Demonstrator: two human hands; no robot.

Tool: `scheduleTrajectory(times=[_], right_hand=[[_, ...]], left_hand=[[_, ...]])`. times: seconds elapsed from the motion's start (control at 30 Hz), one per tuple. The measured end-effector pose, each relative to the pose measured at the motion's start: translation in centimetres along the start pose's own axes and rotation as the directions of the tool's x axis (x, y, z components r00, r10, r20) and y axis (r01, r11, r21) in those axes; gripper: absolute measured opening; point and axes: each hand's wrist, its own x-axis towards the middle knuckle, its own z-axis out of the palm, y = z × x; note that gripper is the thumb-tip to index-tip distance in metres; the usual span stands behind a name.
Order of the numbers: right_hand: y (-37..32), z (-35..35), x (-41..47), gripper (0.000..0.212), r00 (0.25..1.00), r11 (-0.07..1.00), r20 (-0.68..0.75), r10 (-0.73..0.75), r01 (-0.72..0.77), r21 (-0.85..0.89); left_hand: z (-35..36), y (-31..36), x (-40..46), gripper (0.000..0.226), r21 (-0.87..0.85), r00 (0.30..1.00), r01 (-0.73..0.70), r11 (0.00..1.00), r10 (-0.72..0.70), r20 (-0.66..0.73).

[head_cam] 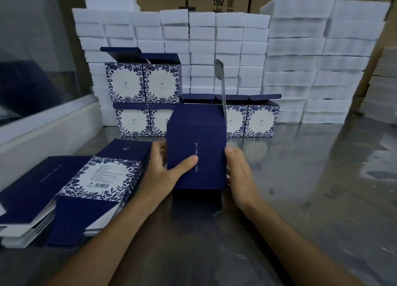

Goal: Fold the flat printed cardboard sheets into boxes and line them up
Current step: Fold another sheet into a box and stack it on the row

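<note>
A navy box (196,135) with a thin line of white print stands in the middle of the steel table (300,189), one flap sticking straight up at its far right corner. My left hand (163,169) grips its left side, thumb across the near face. My right hand (238,169) holds its right edge. Two stacks of flat printed sheets (94,178) lie at the left, navy with blue floral panels. Folded floral boxes (261,120) stand in a row behind, lids open, with two more (142,82) stacked on the left.
A wall of white foam blocks (290,60) fills the back of the table, with brown cartons behind it. A white ledge and glass pane (43,118) run along the left. Bare reflective steel spreads to the right and in front.
</note>
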Motion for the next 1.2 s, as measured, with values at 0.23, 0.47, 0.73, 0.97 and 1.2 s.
scheduleTrajectory(times=[0.23, 0.47, 0.73, 0.97, 1.2], right_hand=[[-0.6, -0.6, 0.2, 0.046, 0.991, 0.994, -0.137, 0.000, -0.016, -0.110], [-0.4, -1.1, 0.5, 0.043, 0.981, 0.986, -0.194, 0.029, -0.059, -0.154], [0.2, -1.0, 0.8, 0.030, 0.958, 0.990, -0.273, 0.086, -0.114, -0.086], [-0.9, -1.7, 1.0, 0.056, 0.924, 0.999, -0.382, 0.028, -0.041, -0.025], [-0.5, -1.7, 1.0, 0.049, 0.961, 0.993, -0.248, 0.119, -0.111, 0.044]], left_hand=[[-0.3, 0.4, -0.2, 0.062, 0.011, 0.992, -0.007, 1.000, 0.005, 0.128], [-0.4, -0.4, -0.3, 0.078, 0.214, 0.999, -0.022, 0.976, 0.013, 0.046], [-0.2, -0.5, -0.4, 0.123, 0.458, 0.972, -0.209, 0.864, 0.235, 0.001], [0.0, 1.1, -0.5, 0.125, 0.676, 0.845, -0.466, 0.571, 0.513, 0.149], [0.2, 1.5, -0.6, 0.115, 0.726, 0.794, -0.537, 0.430, 0.548, 0.263]])
